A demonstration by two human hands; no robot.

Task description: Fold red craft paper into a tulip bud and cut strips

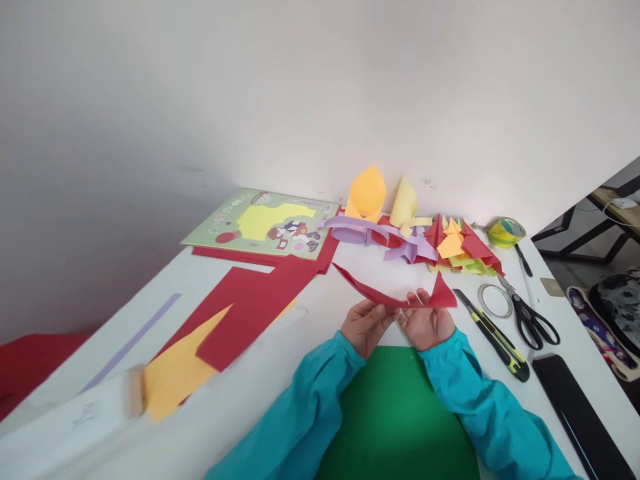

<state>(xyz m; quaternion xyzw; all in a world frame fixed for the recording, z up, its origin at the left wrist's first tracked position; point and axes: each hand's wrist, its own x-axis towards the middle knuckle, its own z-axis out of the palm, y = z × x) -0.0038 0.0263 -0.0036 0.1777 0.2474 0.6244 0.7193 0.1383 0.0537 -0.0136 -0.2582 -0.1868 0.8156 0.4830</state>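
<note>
My left hand [367, 325] and my right hand [427, 325] together pinch a folded red paper piece [395, 295] just above the white table [280, 360]. The paper runs as a long thin strip up to the left and ends in a triangle at the right. Both hands have fingers closed on it, with teal sleeves behind them. A green sheet [395, 413] lies under my wrists.
Red sheets [250, 307] and a yellow sheet [175, 373] lie left. A sticker book [265, 223] sits at the back. Folded coloured papers [450, 247] pile by the wall. Utility knife [495, 333], tape ring [495, 300], scissors [530, 317], tape roll [506, 231] and a phone [580, 413] lie right.
</note>
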